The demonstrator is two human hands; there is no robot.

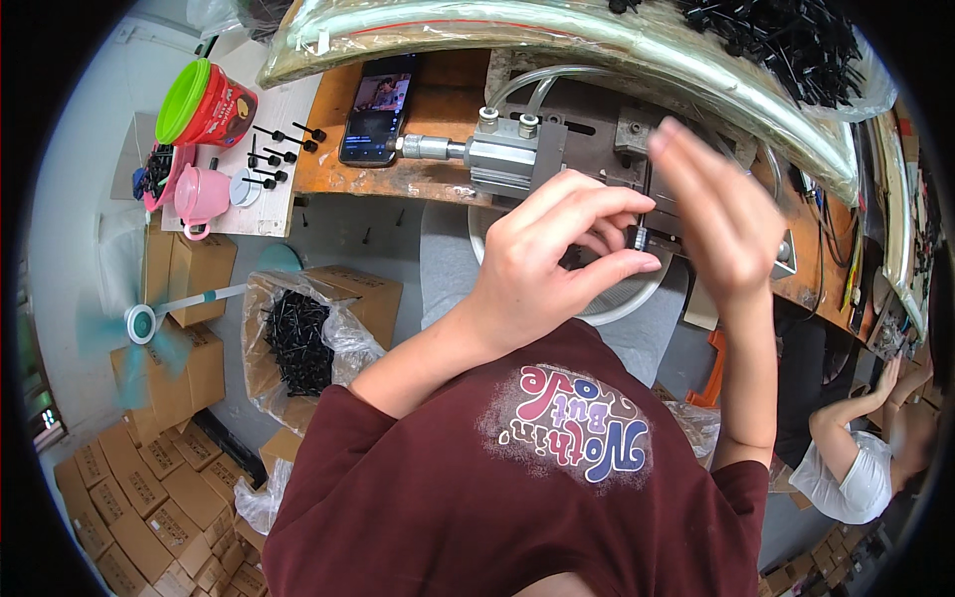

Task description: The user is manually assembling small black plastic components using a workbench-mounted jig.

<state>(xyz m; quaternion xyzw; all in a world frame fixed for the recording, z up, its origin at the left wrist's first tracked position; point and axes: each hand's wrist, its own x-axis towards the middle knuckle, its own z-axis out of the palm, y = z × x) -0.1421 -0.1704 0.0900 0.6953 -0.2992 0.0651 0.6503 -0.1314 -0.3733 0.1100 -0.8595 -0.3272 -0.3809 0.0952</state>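
Observation:
My left hand [572,244] pinches a small black part with a ribbed end [637,239] between thumb and fingertips. A thin dark stem seems to rise from it. Close beside it on the right, my right hand [721,209] is smeared by motion; its fingers point up and away, and whether they hold anything does not show. Just beyond both hands sits a metal pneumatic cylinder [502,159] with clear hoses, fixed to the bench. Under my hands, a round white basin [637,298] is partly hidden.
A phone [378,109] lies on the wooden bench. Several black stemmed parts [269,159], a pink cup [202,194] and a red-green bucket [214,109] stand at left. Below are a lined carton of black parts [298,343] and a spinning fan [140,323]. Another person [856,448] works at right.

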